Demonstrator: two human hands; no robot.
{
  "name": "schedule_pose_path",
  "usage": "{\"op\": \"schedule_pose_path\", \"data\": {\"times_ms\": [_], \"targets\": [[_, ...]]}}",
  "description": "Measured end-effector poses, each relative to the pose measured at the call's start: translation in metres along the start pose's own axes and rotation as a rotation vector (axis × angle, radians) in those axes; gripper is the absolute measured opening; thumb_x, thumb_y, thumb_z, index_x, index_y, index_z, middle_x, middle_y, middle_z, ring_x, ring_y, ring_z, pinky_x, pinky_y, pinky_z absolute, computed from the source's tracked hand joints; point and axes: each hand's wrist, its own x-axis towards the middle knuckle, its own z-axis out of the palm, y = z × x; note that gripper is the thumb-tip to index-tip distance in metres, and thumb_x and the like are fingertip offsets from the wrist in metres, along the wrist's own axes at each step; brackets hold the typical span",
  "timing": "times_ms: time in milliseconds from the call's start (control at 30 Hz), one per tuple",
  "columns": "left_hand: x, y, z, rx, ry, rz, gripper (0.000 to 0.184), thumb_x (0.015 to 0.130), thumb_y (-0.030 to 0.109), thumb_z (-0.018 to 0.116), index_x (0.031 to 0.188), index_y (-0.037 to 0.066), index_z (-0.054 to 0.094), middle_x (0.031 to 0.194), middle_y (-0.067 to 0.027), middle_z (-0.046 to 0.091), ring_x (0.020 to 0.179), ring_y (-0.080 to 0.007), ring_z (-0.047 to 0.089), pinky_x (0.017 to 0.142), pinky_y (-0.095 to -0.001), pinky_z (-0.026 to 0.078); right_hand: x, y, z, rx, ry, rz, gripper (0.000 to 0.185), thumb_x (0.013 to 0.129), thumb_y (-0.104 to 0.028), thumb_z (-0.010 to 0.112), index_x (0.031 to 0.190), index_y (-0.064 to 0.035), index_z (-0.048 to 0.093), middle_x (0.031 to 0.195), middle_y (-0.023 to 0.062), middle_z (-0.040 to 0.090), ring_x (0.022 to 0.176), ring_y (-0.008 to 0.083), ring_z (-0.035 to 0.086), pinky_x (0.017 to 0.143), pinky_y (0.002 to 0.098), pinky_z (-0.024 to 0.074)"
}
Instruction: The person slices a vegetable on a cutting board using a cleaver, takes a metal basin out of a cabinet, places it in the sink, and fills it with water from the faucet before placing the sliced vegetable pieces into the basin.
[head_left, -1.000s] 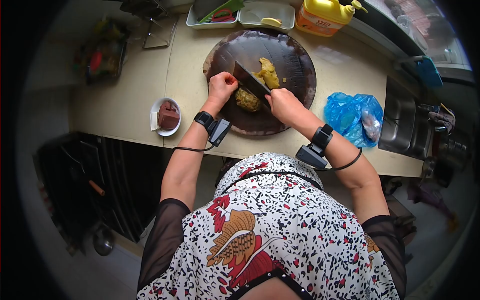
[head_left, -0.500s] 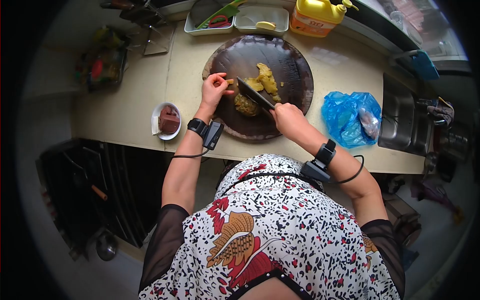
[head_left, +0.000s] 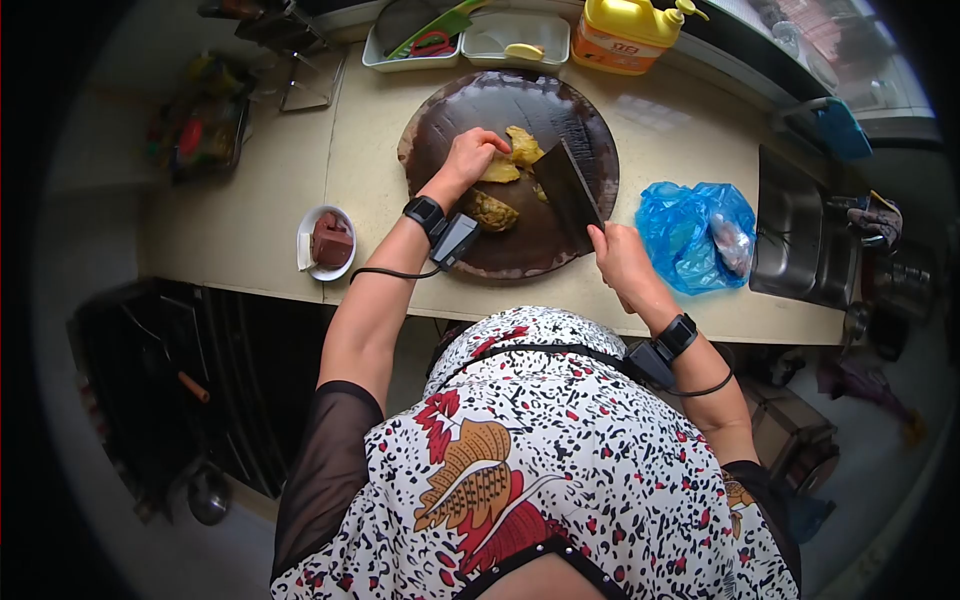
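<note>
On the round dark chopping board (head_left: 440, 115) lie flat yellow-green leaves of pickled vegetable (head_left: 503, 171) and a darker, folded lump of pickled vegetable (head_left: 490, 211) nearer to me. My left hand (head_left: 472, 157) is over the leaves, its fingers bent down and closed at their upper left edge; the fingertips are partly hidden. In my right hand (head_left: 625, 262) is the handle of a cleaver (head_left: 568, 195). Its broad dark blade is over the right part of the board, apart from the left hand.
Left of the board stands a white bowl (head_left: 303, 240) with dark red-brown blocks. A blue plastic bag (head_left: 690, 235) lies at the right, beside the steel sink (head_left: 800, 225). White trays (head_left: 480, 52) and a yellow pump jug (head_left: 625, 35) line the back.
My left hand has moved right, from the board's left edge with a small piece pinched, onto the leaves. The right hand has drawn the cleaver to the right, away from them.
</note>
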Motion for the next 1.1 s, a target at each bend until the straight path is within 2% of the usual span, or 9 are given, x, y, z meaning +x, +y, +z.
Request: {"op": "schedule_pose_path", "data": {"times_ms": [100,200,333,533,733,833,867,900,1100], "targets": [[0.009,0.007,0.001,0.01,-0.057,-0.086,0.024,0.078,0.019,0.053,0.083,0.004,0.072,0.081,-0.0192,0.067,0.082,-0.0329,0.065,0.078,-0.0372,0.05,-0.001,-0.006,-0.005,0.089,-0.065,0.102,0.04,0.095,-0.023,0.052,0.071,0.0086,0.055,0.059,0.0249,0.057,0.051,0.0373,0.06,0.05,0.0442,0.047],[0.006,0.029,0.003,0.272,-0.168,-0.122,0.024,0.076,0.027,0.066,0.081,0.004,0.072,0.077,-0.0192,0.067,0.078,-0.0326,0.066,0.074,-0.0389,0.05,-0.003,-0.006,-0.004,0.216,-0.065,0.134,0.042,0.096,-0.024,0.05,0.069,0.0081,0.053,0.052,0.0191,0.054,0.039,0.0279,0.057,0.039,0.0387,0.0443],[0.003,0.024,0.016,0.293,-0.074,-0.147,0.026,0.069,0.025,0.079,0.076,0.002,0.071,0.072,-0.0184,0.066,0.074,-0.0319,0.066,0.07,-0.0392,0.05,0.0,-0.004,-0.003,0.247,-0.071,0.128,0.042,0.096,-0.024,0.05,0.068,0.0064,0.05,0.05,0.016,0.053,0.036,0.0235,0.056,0.034,0.0356,0.0417],[0.006,0.013,0.006,0.1,-0.102,-0.307,0.021,0.071,0.024,0.077,0.076,0.004,0.072,0.072,-0.0144,0.068,0.07,-0.0249,0.067,0.07,-0.0355,0.051,0.003,0.008,0.001,0.293,-0.052,0.112,0.043,0.096,-0.024,0.051,0.066,0.0058,0.049,0.048,0.0149,0.051,0.035,0.0229,0.054,0.034,0.0351,0.0408],[0.004,-0.003,0.005,-0.003,-0.034,-0.289,0.019,0.075,0.022,0.068,0.075,0.004,0.073,0.067,-0.0116,0.067,0.065,-0.0195,0.064,0.065,-0.0306,0.05,0.003,0.007,-0.001,0.328,-0.055,0.119,0.042,0.096,-0.024,0.051,0.065,0.005,0.049,0.046,0.0136,0.05,0.034,0.0219,0.053,0.033,0.0344,0.0396],[-0.001,0.004,-0.008,-0.281,0.008,-0.365,0.019,0.077,0.018,0.059,0.071,0.005,0.071,0.058,-0.0032,0.059,0.055,-0.0133,0.055,0.054,-0.0269,0.044,0.0,0.007,-0.002,0.332,-0.051,0.111,0.042,0.096,-0.023,0.051,0.065,0.0046,0.048,0.046,0.0131,0.05,0.033,0.0211,0.052,0.033,0.0345,0.0393],[-0.007,0.015,-0.014,-0.48,0.017,-0.457,0.016,0.082,0.013,0.054,0.069,0.008,0.062,0.057,0.0058,0.039,0.048,-0.0039,0.033,0.043,-0.019,0.024,-0.001,0.007,-0.003,0.331,-0.052,0.107,0.042,0.096,-0.023,0.051,0.064,0.0045,0.048,0.046,0.0131,0.05,0.033,0.0209,0.052,0.033,0.035,0.0394],[-0.008,0.01,-0.016,-0.566,0.025,-0.479,0.016,0.082,0.013,0.054,0.068,0.009,0.059,0.057,0.0055,0.04,0.048,-0.004,0.034,0.043,-0.0191,0.024,-0.002,0.007,-0.004,0.33,-0.053,0.102,0.042,0.096,-0.023,0.051,0.064,0.0044,0.048,0.046,0.0132,0.049,0.034,0.0207,0.052,0.034,0.0355,0.0396],[-0.033,-0.012,-0.044,-0.708,0.068,-0.485,0.02,0.089,0.014,0.053,0.07,0.01,0.052,0.064,0.0028,0.048,0.052,-0.0047,0.04,0.042,-0.0203,0.029,-0.009,0.003,-0.002,0.156,-0.007,-0.059,0.034,0.093,-0.02,0.054,0.07,0.0051,0.052,0.06,0.0248,0.055,0.056,0.0416,0.057,0.051,0.045,0.0438]]}}
